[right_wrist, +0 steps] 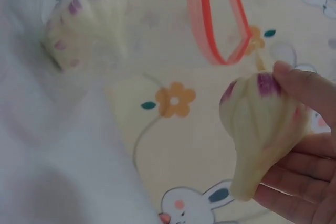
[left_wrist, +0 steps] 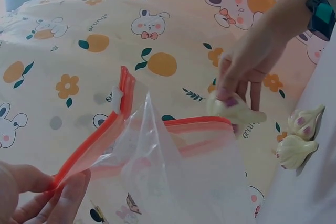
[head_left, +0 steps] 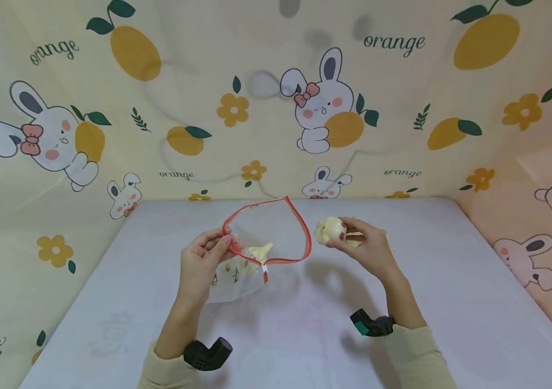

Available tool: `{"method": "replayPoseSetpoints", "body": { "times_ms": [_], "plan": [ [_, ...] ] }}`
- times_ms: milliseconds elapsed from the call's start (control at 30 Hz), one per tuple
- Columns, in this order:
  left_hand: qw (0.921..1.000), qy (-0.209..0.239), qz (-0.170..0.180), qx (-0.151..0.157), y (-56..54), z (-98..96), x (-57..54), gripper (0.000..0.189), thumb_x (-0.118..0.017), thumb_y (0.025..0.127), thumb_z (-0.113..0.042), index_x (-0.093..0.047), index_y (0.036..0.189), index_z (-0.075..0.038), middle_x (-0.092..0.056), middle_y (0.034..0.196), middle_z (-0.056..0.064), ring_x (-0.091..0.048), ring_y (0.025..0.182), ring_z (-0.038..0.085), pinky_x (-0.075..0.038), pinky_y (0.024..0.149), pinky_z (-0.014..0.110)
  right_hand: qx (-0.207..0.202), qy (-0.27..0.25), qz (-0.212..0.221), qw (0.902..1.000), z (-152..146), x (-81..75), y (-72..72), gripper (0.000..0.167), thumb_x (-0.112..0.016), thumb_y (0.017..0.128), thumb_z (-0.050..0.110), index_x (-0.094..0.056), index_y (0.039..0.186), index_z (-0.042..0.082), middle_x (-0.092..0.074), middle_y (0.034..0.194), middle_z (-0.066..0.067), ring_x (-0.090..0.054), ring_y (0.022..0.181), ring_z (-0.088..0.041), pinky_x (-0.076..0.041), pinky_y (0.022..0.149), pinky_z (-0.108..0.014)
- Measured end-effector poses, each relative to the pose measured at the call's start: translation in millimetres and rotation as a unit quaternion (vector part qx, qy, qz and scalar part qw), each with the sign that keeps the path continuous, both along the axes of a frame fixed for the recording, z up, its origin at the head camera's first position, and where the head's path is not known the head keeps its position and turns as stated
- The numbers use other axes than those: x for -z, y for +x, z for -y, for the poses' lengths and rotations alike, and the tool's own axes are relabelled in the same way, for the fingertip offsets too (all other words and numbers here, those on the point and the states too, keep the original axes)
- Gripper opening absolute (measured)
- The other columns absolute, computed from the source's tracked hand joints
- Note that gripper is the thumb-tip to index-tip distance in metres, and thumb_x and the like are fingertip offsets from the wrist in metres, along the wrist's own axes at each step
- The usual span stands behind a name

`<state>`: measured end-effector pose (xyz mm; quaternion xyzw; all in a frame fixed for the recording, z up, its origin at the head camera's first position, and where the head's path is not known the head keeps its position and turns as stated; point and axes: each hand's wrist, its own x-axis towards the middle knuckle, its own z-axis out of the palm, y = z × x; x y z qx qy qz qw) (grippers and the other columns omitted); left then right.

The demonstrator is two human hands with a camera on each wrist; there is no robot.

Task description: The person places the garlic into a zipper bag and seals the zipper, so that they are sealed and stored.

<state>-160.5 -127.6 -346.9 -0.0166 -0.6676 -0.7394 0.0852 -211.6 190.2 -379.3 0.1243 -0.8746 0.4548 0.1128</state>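
Note:
My left hand (head_left: 205, 256) pinches the red zip edge of a clear plastic zip bag (head_left: 237, 281), whose mouth stands wide apart. Inside the bag lies a garlic bulb (right_wrist: 86, 30), pale with purple patches; its stem end shows near the mouth in the head view. To the right of the opening, my right hand (head_left: 365, 246) holds another garlic bulb (head_left: 330, 230) between thumb and fingers. In the right wrist view this bulb (right_wrist: 262, 124) has its stem pointing down. A white slider (left_wrist: 117, 99) sits on the red zip.
Two more garlic bulbs, one (left_wrist: 306, 121) beside the other (left_wrist: 295, 151), lie on the white table (head_left: 125, 302), mostly hidden behind my right hand in the head view. A cloth printed with rabbits and oranges (head_left: 266, 124) rises behind the table and along its sides.

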Motion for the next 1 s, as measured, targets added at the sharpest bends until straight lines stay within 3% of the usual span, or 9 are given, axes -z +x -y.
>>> {"method": "replayPoseSetpoints", "body": {
  "times_ms": [100, 267, 367, 500, 867, 1000],
  "plan": [
    [1.0, 0.002, 0.0, 0.003, -0.4, 0.1, 1.5, 0.027, -0.057, 0.095, -0.005, -0.055, 0.117, 0.01, -0.071, 0.083, -0.014, -0.07, 0.076, 0.001, -0.06, 0.076, 0.017, 0.0, -0.003, -0.015, 0.9999, 3, -6.0, 3.4, 0.054, -0.08, 0.079, 0.02, -0.06, 0.126, 0.001, -0.067, 0.114, -0.02, -0.067, 0.1, -0.029, -0.059, 0.087, -0.046],
    [1.0, 0.005, 0.001, 0.007, -1.1, 0.6, 2.5, 0.026, -0.057, 0.095, -0.004, -0.056, 0.118, 0.008, -0.072, 0.083, -0.014, -0.071, 0.077, 0.002, -0.06, 0.077, 0.018, -0.006, -0.004, -0.041, 0.9992, 6, -16.9, 9.5, 0.051, -0.08, 0.078, 0.016, -0.062, 0.123, 0.001, -0.066, 0.109, -0.017, -0.059, 0.093, 0.002, -0.06, 0.085, -0.042],
    [0.9999, 0.007, 0.005, 0.006, -1.6, 0.7, 2.3, 0.025, -0.056, 0.095, -0.003, -0.056, 0.117, 0.007, -0.072, 0.083, -0.014, -0.071, 0.077, 0.002, -0.06, 0.078, 0.018, -0.009, -0.008, -0.058, 0.9982, 8, -23.1, 12.4, 0.05, -0.081, 0.077, 0.014, -0.062, 0.122, 0.0, -0.066, 0.107, -0.017, -0.053, 0.09, 0.012, -0.06, 0.084, -0.042],
    [0.9999, 0.01, 0.007, 0.006, -1.8, 0.4, 1.8, 0.023, -0.056, 0.095, -0.003, -0.056, 0.116, 0.006, -0.072, 0.083, -0.013, -0.071, 0.077, 0.002, -0.06, 0.078, 0.018, -0.012, -0.013, -0.079, 0.9968, 12, -30.6, 15.5, 0.05, -0.081, 0.075, 0.011, -0.063, 0.121, 0.0, -0.067, 0.105, -0.016, -0.053, 0.091, 0.012, -0.061, 0.082, -0.039],
    [1.0, 0.008, -0.001, 0.003, -0.4, 0.0, 0.9, 0.023, -0.057, 0.095, -0.004, -0.056, 0.115, 0.007, -0.072, 0.083, -0.014, -0.071, 0.076, 0.002, -0.06, 0.078, 0.017, -0.047, -0.03, -0.105, 0.9929, 23, -42.3, 20.0, 0.051, -0.083, 0.072, 0.008, -0.064, 0.119, 0.003, -0.063, 0.106, -0.006, -0.053, 0.095, 0.002, -0.058, 0.081, -0.013],
    [0.9999, 0.012, -0.005, 0.003, 0.6, -0.4, -0.3, 0.024, -0.057, 0.095, -0.004, -0.055, 0.115, 0.009, -0.072, 0.083, -0.014, -0.071, 0.076, 0.002, -0.06, 0.078, 0.017, -0.055, -0.028, -0.106, 0.9924, 28, -44.2, 20.3, 0.051, -0.083, 0.072, 0.008, -0.064, 0.119, 0.004, -0.063, 0.105, -0.005, -0.052, 0.095, 0.001, -0.058, 0.081, -0.014]
  ]
}}
